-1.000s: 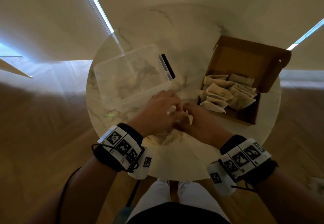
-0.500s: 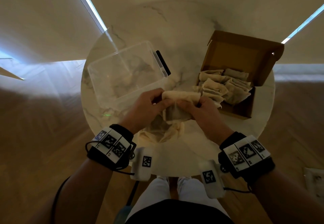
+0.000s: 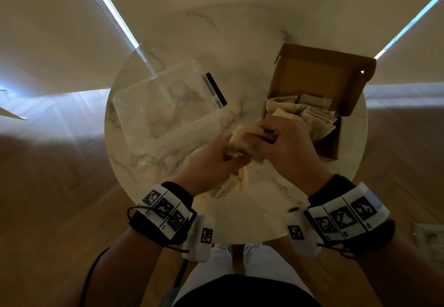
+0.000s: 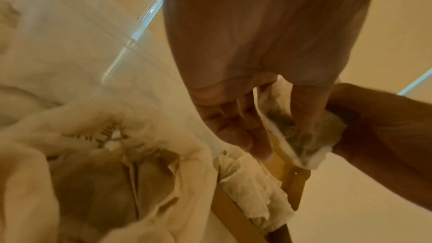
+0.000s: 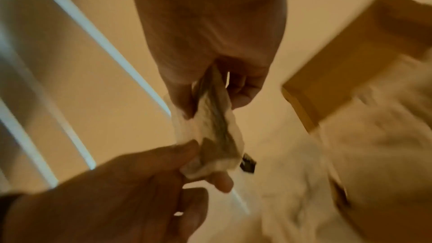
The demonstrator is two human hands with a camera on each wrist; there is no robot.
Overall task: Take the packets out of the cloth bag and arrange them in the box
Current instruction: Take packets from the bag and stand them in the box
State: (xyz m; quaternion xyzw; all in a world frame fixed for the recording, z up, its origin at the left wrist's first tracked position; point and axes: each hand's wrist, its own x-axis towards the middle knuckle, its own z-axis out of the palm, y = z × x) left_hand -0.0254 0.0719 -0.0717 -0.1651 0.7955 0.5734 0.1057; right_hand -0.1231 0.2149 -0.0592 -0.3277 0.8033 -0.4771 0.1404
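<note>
Both hands hold one pale packet (image 3: 242, 136) just above the table, left of the cardboard box (image 3: 319, 71). My left hand (image 3: 228, 153) pinches its near end, thumb against fingers (image 4: 236, 132). My right hand (image 3: 266, 136) grips the other end (image 5: 215, 123) from above. The box stands open at the right, with several packets (image 3: 310, 114) lying in it. The cream cloth bag (image 3: 230, 181) lies crumpled on the table under my hands, its mouth open (image 4: 105, 163). What is inside the bag is hidden.
A clear plastic bin (image 3: 165, 104) with a black latch (image 3: 216, 90) stands left of my hands on the round marble table (image 3: 240, 42). The box's raised lid (image 3: 360, 83) stands at the table's far right edge. Wood floor surrounds the table.
Both hands were at the bag's mouth, then lifted a packet out. They have since carried it right, close to the box's near left corner.
</note>
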